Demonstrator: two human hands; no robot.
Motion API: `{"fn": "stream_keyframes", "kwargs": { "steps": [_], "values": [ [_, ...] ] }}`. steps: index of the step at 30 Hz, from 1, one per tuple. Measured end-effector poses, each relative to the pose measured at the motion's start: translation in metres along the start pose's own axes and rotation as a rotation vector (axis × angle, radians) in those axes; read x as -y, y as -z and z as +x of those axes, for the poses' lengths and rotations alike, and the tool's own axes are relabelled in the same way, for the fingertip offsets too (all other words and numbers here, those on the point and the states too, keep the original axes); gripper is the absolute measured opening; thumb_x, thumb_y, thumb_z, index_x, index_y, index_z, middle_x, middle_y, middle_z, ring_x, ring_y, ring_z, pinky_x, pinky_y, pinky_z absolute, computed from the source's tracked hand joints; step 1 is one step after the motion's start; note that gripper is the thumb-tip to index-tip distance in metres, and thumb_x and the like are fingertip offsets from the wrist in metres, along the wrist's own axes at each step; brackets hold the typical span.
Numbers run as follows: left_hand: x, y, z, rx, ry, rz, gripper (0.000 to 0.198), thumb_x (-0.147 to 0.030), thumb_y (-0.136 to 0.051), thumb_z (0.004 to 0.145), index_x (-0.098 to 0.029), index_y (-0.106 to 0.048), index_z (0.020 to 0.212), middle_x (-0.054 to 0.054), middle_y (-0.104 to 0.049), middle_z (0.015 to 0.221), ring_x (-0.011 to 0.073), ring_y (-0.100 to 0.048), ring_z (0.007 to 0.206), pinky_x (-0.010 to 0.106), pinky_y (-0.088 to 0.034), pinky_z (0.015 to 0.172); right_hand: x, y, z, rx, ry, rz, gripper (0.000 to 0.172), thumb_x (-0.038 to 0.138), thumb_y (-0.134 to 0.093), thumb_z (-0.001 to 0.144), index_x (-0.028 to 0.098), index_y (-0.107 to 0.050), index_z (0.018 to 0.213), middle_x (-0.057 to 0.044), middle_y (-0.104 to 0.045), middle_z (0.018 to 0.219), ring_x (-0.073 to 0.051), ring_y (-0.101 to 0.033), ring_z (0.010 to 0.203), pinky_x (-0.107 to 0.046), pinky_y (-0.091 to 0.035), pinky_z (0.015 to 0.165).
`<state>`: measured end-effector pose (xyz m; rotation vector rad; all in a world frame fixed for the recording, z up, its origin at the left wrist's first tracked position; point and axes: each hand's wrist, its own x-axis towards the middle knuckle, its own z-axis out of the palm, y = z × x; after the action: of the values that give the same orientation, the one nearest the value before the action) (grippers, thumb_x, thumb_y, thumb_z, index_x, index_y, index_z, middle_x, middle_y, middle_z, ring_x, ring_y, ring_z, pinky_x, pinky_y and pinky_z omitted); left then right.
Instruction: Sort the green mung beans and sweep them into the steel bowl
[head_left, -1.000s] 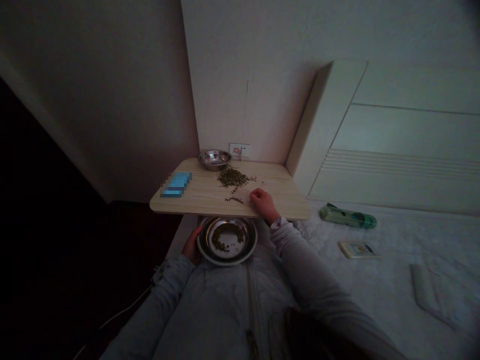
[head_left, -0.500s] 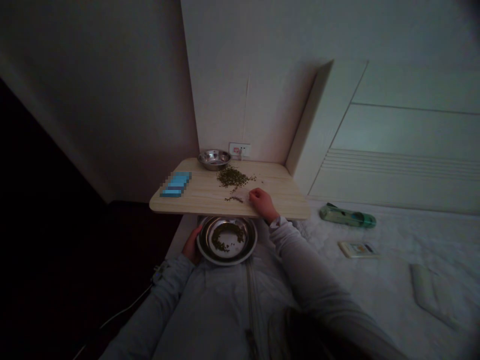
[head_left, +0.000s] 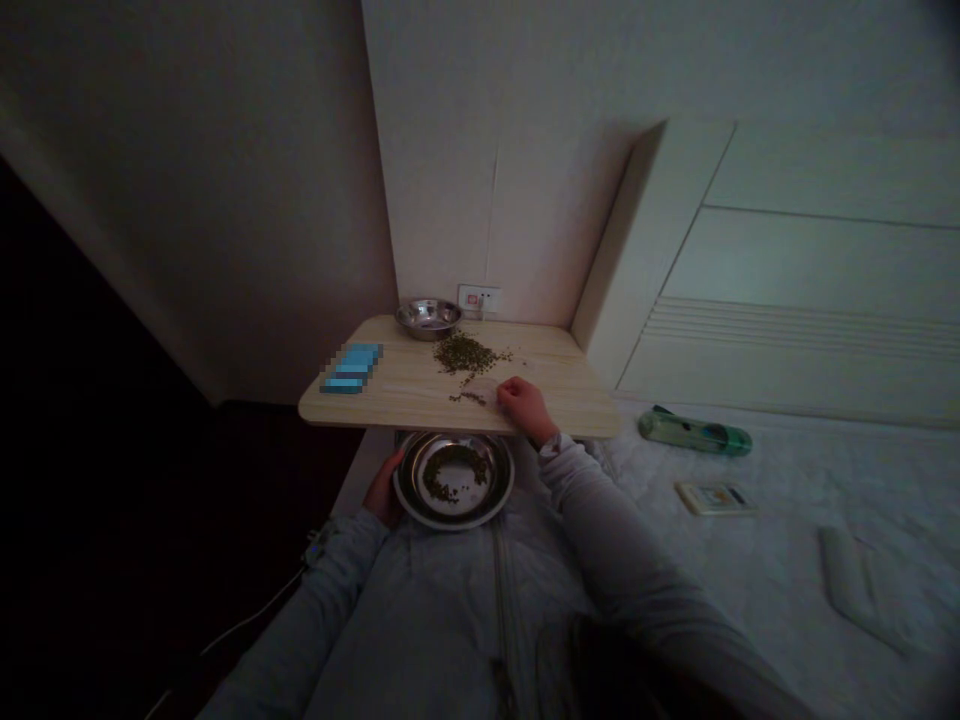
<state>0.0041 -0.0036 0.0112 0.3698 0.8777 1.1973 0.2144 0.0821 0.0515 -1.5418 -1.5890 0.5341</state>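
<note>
A wide steel bowl is held just below the front edge of the small wooden table, with a ring of small green beans inside. My left hand grips its left rim; some of the fingers are hidden beneath it. On the tabletop my right hand is closed, pinching a thin, see-through piece whose exact kind I cannot make out. That piece lies over or against a short row of loose beans. Behind it spreads a larger pile of green beans.
A second steel bowl stands at the table's back left, near a wall socket. A blurred blue object lies at the left. On the bed to the right are a green bottle and a phone.
The see-through piece in my right hand has shifted slightly over the short row of beans, and the row looks more bunched. My left hand and the bowl have stayed put.
</note>
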Motion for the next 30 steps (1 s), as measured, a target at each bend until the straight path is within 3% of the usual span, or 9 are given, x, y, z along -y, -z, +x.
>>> {"fn": "stream_keyframes", "kwargs": {
  "steps": [30],
  "values": [
    [0.0012,0.0036,0.0030,-0.015,0.022,-0.007,0.030,-0.026,-0.037,0.075,-0.013,-0.064,0.077,0.005,-0.068,0.072,0.0184,-0.057,0.088,0.028,-0.040,0.084,-0.0053,-0.0003,0.0017,0.010,0.013,0.100,0.012,0.023,-0.042,0.062,0.016,-0.051,0.060,0.002,-0.053,0.054,-0.008,-0.045,0.054,-0.020,-0.033,0.054]
  ]
}}
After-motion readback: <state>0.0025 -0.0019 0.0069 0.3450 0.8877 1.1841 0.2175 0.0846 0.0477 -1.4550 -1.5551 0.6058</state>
